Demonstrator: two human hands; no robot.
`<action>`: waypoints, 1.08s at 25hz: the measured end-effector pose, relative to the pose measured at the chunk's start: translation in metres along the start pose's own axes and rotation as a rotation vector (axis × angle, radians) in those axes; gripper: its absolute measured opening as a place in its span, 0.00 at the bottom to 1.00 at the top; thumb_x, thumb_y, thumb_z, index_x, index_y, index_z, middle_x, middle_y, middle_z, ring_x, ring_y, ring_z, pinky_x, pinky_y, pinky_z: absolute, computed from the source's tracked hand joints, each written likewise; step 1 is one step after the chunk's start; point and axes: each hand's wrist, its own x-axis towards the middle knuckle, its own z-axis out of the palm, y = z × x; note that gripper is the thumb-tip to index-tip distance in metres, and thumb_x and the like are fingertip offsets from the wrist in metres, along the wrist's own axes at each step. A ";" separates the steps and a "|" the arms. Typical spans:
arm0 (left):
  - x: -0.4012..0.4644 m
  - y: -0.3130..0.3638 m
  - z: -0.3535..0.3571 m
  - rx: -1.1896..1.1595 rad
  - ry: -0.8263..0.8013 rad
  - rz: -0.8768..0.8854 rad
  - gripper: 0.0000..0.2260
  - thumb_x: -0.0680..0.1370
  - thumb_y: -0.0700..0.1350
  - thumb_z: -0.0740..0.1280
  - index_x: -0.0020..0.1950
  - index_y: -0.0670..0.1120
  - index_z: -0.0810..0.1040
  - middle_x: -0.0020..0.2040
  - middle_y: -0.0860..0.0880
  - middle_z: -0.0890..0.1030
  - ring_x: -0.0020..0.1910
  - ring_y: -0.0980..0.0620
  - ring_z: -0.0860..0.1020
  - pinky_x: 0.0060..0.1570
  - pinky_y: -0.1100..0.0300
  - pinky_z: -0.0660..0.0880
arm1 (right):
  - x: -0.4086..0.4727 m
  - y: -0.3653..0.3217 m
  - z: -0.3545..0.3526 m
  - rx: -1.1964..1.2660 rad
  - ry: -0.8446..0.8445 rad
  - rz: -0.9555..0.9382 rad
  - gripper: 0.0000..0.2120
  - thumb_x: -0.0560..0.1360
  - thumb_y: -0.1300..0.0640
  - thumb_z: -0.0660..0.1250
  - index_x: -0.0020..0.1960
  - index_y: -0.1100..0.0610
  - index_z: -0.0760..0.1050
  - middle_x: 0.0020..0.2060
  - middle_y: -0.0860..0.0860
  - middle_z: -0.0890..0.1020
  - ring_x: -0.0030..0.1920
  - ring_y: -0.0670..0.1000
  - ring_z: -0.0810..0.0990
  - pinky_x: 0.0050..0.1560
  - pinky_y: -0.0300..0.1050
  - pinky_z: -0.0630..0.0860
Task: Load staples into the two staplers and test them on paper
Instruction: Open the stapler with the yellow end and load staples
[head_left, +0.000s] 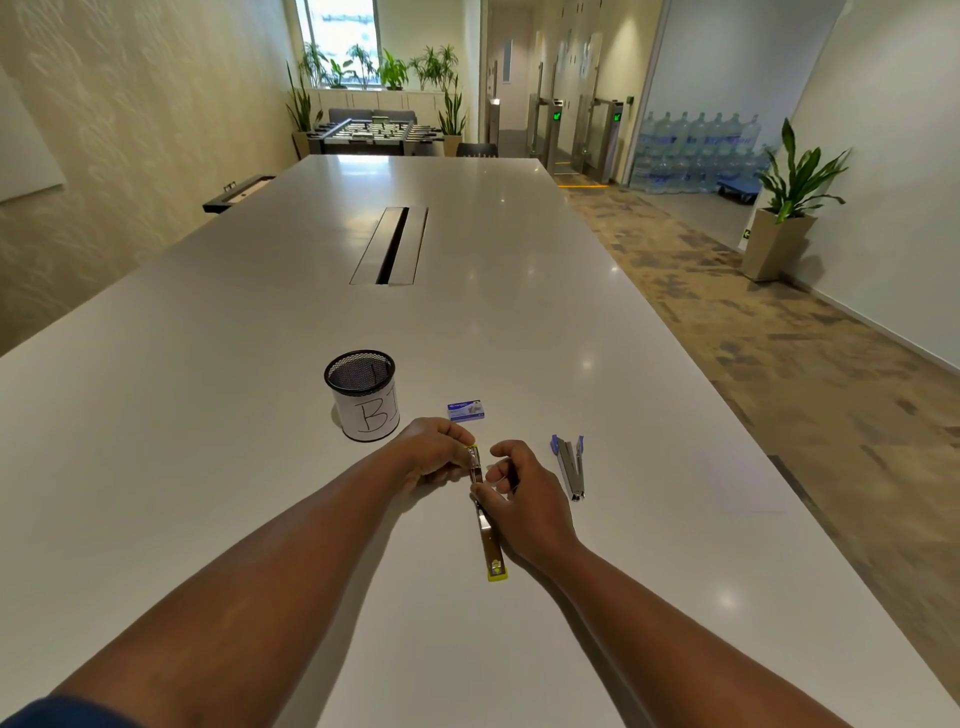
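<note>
I see two bare hands working over a long, shiny white table (260, 415). Between them is a small metal stapler with yellow ends (487, 525), swung wide open so it lies in one long line. Its near yellow end rests on the table close to me, and its far yellow end is up by the fingers.

My left hand (431, 452) is curled and pinches the far yellow end of the stapler with its fingertips (464, 448). My right hand (519, 499) is half closed. Its thumb presses on the middle of the stapler, and its fingers are bent loosely above it. I cannot tell if there are staples inside.

Just to the right of my right hand lies a second small metal stapler with blue ends (570, 466). It is open in a narrow V and nothing touches it.

A little past my left hand sits a small blue and white box of staples (466, 410), flat on the table. To its left stands a round black mesh cup with a white paper label (362, 395). Big letters are written on the label.

Farther up the table there is a long dark slot (390, 245) in the middle.
</note>
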 end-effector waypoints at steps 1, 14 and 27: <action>0.000 0.000 -0.001 -0.008 -0.007 -0.006 0.12 0.73 0.31 0.73 0.56 0.40 0.81 0.41 0.39 0.83 0.27 0.53 0.74 0.25 0.64 0.69 | 0.000 0.000 0.000 -0.006 0.000 -0.007 0.19 0.71 0.42 0.71 0.58 0.37 0.67 0.41 0.42 0.82 0.42 0.43 0.82 0.42 0.49 0.82; 0.003 0.001 0.009 -0.029 0.138 -0.054 0.08 0.74 0.34 0.69 0.52 0.37 0.83 0.33 0.43 0.81 0.21 0.55 0.70 0.22 0.67 0.67 | 0.000 0.000 0.001 -0.050 -0.007 -0.034 0.16 0.73 0.42 0.70 0.56 0.36 0.67 0.41 0.40 0.81 0.43 0.41 0.81 0.42 0.43 0.80; 0.011 -0.011 0.008 -0.126 0.159 -0.035 0.05 0.75 0.36 0.70 0.48 0.39 0.84 0.33 0.43 0.82 0.22 0.55 0.72 0.22 0.65 0.68 | -0.007 -0.011 0.007 -0.374 0.002 -0.240 0.12 0.80 0.50 0.60 0.47 0.53 0.80 0.39 0.48 0.78 0.43 0.51 0.75 0.42 0.52 0.76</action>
